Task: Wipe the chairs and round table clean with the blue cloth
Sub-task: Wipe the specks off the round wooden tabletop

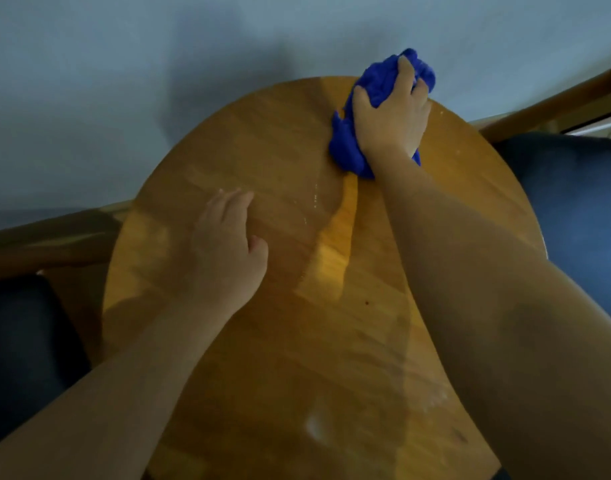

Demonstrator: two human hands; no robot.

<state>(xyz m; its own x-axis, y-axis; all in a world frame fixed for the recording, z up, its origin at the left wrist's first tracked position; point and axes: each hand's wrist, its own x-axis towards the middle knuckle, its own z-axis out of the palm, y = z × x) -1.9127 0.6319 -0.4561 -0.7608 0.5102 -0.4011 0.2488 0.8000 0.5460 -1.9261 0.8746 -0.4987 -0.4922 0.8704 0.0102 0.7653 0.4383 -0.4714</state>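
from the head view, your right arm reaches from the lower right of the frame up to the upper right, and your right hand [392, 112] sits on top of the blue cloth [345, 143], fingers curled over it and gripping it. the cloth is bunched up at the far rim of the round wooden surface [297, 341]. its long axis runs from lower left to upper right, and its top end pokes past the rim. your left hand [227, 251] lies palm down on the surface left of centre, fingers straight and close together, pointing up the frame, holding nothing. a dark-seated chair [20, 341] stands at the left edge and another chair [574, 185] at the right edge.
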